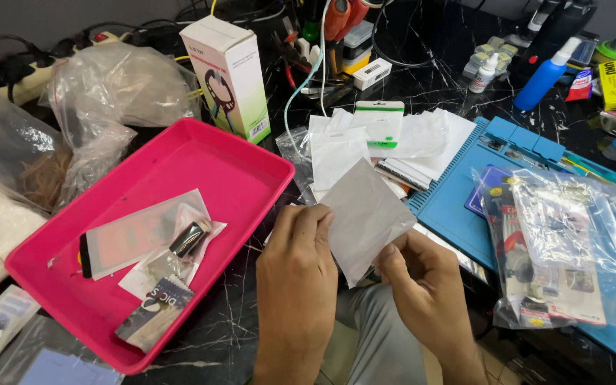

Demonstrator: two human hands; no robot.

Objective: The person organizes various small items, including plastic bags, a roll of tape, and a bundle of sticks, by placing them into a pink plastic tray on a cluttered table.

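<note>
Both hands' fingers [316,217] pinching white pouch [365,217]

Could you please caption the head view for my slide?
Both hands, left and right, hold a small white pouch beside a pink tray.

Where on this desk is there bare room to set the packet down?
Bare patches: the pink tray floor's upper half, and the blue mat strip between the white packets and the plastic bags. Crowded: the desk's back edge, and the tray's lower half.

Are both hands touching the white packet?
Touching. The head view shows the left hand and right hand pinching the white packet at its edges.
</note>
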